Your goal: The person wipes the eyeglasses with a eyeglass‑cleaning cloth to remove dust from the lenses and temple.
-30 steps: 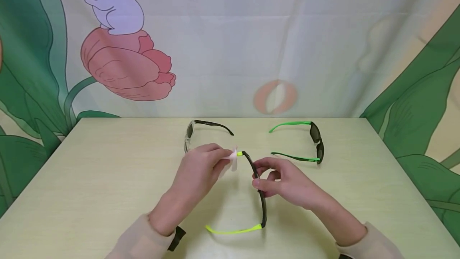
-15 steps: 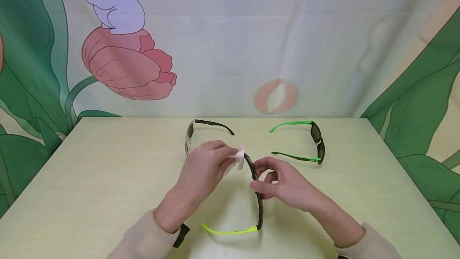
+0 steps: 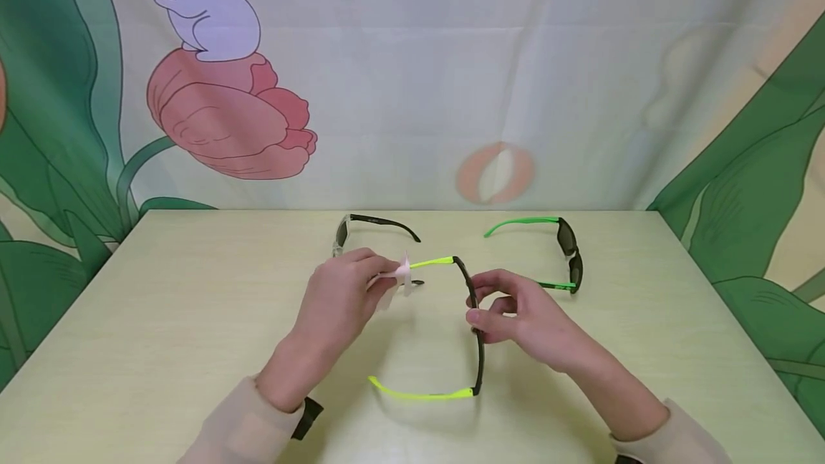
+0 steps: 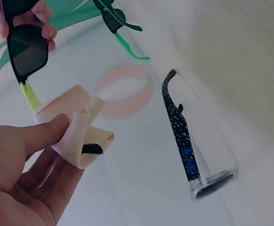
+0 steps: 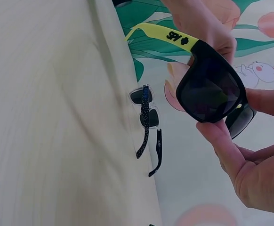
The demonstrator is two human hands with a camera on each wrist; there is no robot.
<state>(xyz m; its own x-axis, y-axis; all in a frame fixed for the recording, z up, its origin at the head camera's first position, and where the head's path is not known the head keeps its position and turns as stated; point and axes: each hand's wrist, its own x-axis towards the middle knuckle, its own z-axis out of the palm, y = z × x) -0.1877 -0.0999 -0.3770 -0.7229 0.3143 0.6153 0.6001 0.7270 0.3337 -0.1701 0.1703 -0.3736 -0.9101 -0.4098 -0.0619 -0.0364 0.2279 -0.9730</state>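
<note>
In the head view my left hand (image 3: 338, 296) pinches a thin pale cloth (image 4: 73, 106) folded round one temple arm of a pair of sunglasses (image 3: 480, 360). These have a black front and yellow-green arms. The left wrist view shows the arm's dark tip (image 4: 92, 149) poking out of the cloth, and my thumb pressing on the folds. My right hand (image 3: 525, 321) grips the black front near the bridge, thumb on one side and fingers on the other. A dark lens (image 5: 210, 89) faces the right wrist camera. The sunglasses are held above the table, arms unfolded.
Behind my left hand lie clear-framed sunglasses (image 3: 384, 221) with dark arms, partly hidden. Green-armed sunglasses (image 3: 567, 237) lie at the back right, one arm partly covered by my right hand. A printed curtain (image 3: 387, 92) hangs behind the pale table (image 3: 193, 321).
My left hand slid the cloth along the arm toward the hinge, then back left toward the tip, uncovering more yellow-green. My right hand and the sunglasses shifted slightly right and up.
</note>
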